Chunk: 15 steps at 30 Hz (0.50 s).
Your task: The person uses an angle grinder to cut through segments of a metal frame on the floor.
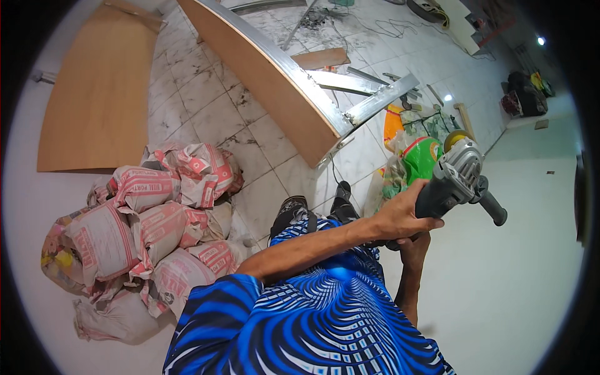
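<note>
An angle grinder (pixel 451 178) is held up at the right, with a grey metal head, a dark body and a black side handle (pixel 492 208). Its yellowish disc (pixel 458 139) points away from me. My left hand (pixel 405 209) reaches across and is wrapped round the dark body, thumb along the near side. Below it, my right hand (pixel 414 249) is closed at the grinder's rear end, partly covered by the left hand and forearm. A green bag (pixel 422 159) stands on the floor just beyond my left hand.
Stacked red-and-white sacks (pixel 159 228) lie at the left, beside a leaning wooden panel (pixel 100 94). Ahead, a long board with a metal frame (pixel 269 81) stands on the tiled floor (pixel 250 147). Metal and wood offcuts (pixel 322 58) lie beyond. A pale wall (pixel 500 287) runs along my right.
</note>
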Motion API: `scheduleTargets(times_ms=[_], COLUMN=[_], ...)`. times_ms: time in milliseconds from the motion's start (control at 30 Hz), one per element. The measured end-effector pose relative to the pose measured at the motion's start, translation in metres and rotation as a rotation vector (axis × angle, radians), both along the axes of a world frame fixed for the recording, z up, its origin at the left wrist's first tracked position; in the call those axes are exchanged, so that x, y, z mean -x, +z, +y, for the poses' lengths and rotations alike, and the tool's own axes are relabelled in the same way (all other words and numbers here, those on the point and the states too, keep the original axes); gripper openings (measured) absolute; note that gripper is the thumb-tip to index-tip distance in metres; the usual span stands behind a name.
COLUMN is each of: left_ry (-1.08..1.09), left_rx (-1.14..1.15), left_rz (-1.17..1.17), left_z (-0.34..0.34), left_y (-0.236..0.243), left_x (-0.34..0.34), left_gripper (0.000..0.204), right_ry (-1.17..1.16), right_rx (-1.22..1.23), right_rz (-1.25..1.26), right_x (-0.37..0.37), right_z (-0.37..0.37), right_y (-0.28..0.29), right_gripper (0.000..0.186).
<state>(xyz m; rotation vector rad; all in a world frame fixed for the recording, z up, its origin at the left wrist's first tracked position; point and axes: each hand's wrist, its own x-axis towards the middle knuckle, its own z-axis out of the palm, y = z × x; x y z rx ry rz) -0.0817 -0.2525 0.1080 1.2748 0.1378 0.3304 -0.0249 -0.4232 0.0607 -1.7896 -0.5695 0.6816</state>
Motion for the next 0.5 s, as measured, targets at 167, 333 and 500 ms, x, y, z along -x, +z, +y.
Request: scheduleTargets(times_ms=[167,333,500], left_ry=[-0.141,-0.17,0.493], left_rx=[-0.031,-0.407,-0.822], left_rz=[-0.063,-0.057,0.321], left_z=[0.007,0.029,0.123], left_y=[0.011,0.014,-0.069], left_x=[-0.042,-0.065,-0.037], left_gripper=[0.085,0.086,0.047], right_ry=[-0.106,-0.047,-0.063], right_rx=[-0.156,-0.217,-0.269], right_rz=[-0.009,0.147,0.186], right_x=[-0.032,-0.083,-0.125], right_z=[0.013,-0.004,-0.008], right_y=[0.028,0.045,0.052], right_gripper=[0.069,0.049,0.062])
